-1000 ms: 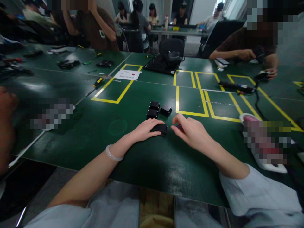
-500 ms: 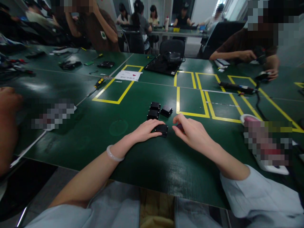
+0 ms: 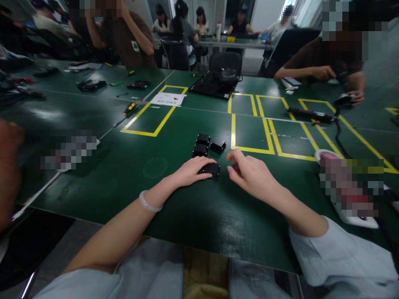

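My left hand [image 3: 193, 170] rests on the table with its thumb and fingers closed round the near edge of a small black box-shaped block [image 3: 213, 169]. Just to the right, my right hand [image 3: 251, 172] is curled, with a small dark piece [image 3: 236, 167] partly visible between thumb and fingers; most of it is hidden. A gap separates the two hands. Beyond my left hand, two similar black blocks [image 3: 201, 149] stand one behind the other. A third loose block [image 3: 218, 145] lies slightly turned to their right.
Yellow tape outlines [image 3: 252, 148] mark the green table [image 3: 174, 199]. A screwdriver [image 3: 129, 109] and paper sheet [image 3: 168, 99] lie left of centre. At right is a white-rimmed tray [image 3: 346, 218]. A black laptop-like slab [image 3: 215, 85] lies at the back; a co-worker's arm [image 3: 9, 166] reaches in at left.
Both my hands and the black blocks keep practically the same places. At the left edge the co-worker's hand has shifted slightly down and left.
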`<control>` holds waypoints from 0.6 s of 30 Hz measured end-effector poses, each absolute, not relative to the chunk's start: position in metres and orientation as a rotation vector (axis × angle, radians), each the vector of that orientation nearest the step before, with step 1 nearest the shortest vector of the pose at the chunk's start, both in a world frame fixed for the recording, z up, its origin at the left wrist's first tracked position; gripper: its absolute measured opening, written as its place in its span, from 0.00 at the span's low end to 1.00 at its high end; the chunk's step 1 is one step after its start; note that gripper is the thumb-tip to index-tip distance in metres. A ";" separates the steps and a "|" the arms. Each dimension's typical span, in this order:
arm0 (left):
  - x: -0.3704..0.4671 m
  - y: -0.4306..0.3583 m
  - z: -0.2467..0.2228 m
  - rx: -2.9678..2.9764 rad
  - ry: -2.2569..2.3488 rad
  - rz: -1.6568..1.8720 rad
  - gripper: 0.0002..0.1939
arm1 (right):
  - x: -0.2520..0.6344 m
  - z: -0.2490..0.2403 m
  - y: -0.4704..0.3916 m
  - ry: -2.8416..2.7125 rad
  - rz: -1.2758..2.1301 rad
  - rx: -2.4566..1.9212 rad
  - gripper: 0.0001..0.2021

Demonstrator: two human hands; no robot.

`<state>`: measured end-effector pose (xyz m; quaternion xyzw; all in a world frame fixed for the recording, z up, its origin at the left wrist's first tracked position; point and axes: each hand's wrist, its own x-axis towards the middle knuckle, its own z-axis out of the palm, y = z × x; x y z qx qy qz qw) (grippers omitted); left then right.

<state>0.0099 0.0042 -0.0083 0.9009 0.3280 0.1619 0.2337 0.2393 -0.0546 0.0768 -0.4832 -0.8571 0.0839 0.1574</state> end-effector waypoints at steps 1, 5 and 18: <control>0.010 0.004 -0.009 2.473 0.904 0.447 0.21 | 0.239 0.077 -0.054 -2.458 0.229 -1.381 0.08; 0.010 0.005 -0.010 2.466 0.910 0.440 0.22 | 0.240 0.077 -0.054 -2.498 0.173 -1.372 0.08; 0.009 0.003 -0.008 2.473 0.898 0.446 0.22 | 0.240 0.076 -0.053 -2.476 0.181 -1.374 0.09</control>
